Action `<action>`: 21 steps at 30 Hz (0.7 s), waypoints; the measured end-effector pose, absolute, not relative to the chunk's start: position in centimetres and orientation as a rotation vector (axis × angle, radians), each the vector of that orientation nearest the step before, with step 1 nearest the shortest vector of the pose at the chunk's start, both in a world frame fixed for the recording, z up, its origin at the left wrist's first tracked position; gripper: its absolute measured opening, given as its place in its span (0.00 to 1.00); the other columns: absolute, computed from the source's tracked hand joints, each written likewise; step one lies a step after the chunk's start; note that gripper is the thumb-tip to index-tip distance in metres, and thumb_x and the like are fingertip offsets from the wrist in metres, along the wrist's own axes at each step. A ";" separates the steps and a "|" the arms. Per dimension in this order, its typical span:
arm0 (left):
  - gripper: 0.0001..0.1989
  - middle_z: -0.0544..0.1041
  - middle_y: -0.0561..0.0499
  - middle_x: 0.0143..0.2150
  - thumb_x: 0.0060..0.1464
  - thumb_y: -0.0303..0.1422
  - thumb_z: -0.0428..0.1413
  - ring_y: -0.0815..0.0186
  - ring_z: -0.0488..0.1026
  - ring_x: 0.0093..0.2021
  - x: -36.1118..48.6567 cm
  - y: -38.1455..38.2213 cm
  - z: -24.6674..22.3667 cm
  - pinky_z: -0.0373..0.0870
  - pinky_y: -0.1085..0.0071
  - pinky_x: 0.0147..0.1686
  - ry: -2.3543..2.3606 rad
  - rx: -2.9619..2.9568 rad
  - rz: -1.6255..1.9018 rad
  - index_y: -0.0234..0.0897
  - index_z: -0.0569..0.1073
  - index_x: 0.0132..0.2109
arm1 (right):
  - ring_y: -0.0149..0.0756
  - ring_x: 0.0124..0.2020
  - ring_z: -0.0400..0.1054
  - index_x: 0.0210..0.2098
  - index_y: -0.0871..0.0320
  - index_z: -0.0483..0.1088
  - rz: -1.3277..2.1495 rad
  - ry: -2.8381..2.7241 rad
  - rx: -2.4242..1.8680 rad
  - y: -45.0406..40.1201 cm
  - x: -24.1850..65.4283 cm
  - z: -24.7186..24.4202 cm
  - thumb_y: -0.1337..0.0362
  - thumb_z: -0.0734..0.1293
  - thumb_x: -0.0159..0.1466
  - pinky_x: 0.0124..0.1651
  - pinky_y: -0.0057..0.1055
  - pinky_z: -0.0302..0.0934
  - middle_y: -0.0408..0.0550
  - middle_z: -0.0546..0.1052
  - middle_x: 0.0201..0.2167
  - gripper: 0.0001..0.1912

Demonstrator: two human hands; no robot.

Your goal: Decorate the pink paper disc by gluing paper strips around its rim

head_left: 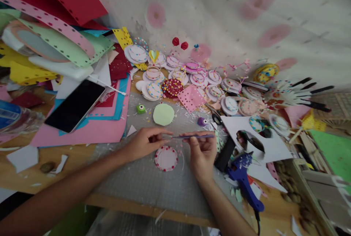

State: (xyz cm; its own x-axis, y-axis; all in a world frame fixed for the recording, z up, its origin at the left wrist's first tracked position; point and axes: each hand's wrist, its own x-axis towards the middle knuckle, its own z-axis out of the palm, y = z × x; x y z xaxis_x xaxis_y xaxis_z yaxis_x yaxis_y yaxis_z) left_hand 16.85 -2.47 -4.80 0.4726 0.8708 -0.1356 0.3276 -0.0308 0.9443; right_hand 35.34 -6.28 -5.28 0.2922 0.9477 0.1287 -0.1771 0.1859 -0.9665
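Observation:
My right hand (202,152) grips a slim purple tool (199,136) with a thin pointed tip aimed left; whether it is tweezers or a needle tool is unclear. My left hand (145,141) is at that tip, thumb and forefinger closing in a pinch; anything between them is too small to make out. Just below the hands, a round white paper disc (166,158) ringed with small red pieces lies on the grey cutting mat (137,184). Above them is a plain pale green paper disc (163,114). Green (141,109) and purple (202,122) flower punches flank it.
Decorated paper discs (172,87) crowd the back. A phone (75,106) rests on coloured sheets at left, near a plastic bottle (16,117). At right lie a blue glue gun (244,181), scissors (216,119) and a cut white sheet (274,144).

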 end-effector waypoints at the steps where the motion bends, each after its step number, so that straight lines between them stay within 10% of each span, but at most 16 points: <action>1: 0.13 0.70 0.55 0.25 0.55 0.37 0.57 0.70 0.64 0.26 16.9 -2.5 -4.8 0.58 0.77 0.25 1.072 1.611 0.610 0.35 0.78 0.45 | 0.35 0.33 0.76 0.36 0.52 0.60 0.997 -0.921 -1.076 -6.3 35.3 -5.4 0.65 0.67 0.62 0.33 0.32 0.68 0.42 0.79 0.30 0.09; 21: 0.11 0.81 0.48 0.36 0.58 0.37 0.55 0.64 0.74 0.35 14.0 -5.9 -2.6 0.68 0.73 0.35 1.310 1.800 0.762 0.35 0.79 0.38 | 0.31 0.31 0.73 0.36 0.52 0.64 1.223 -0.681 -0.916 -5.8 37.0 -5.5 0.62 0.72 0.56 0.31 0.27 0.66 0.41 0.79 0.30 0.13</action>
State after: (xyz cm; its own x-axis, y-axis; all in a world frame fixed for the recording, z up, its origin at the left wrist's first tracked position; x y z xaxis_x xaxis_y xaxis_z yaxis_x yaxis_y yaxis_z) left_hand 14.00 -5.95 -2.62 0.2928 0.9558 0.0275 0.4964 -0.1765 0.8500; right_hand 36.99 -5.83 -5.46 0.2285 0.9729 -0.0358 -0.4818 0.0810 -0.8725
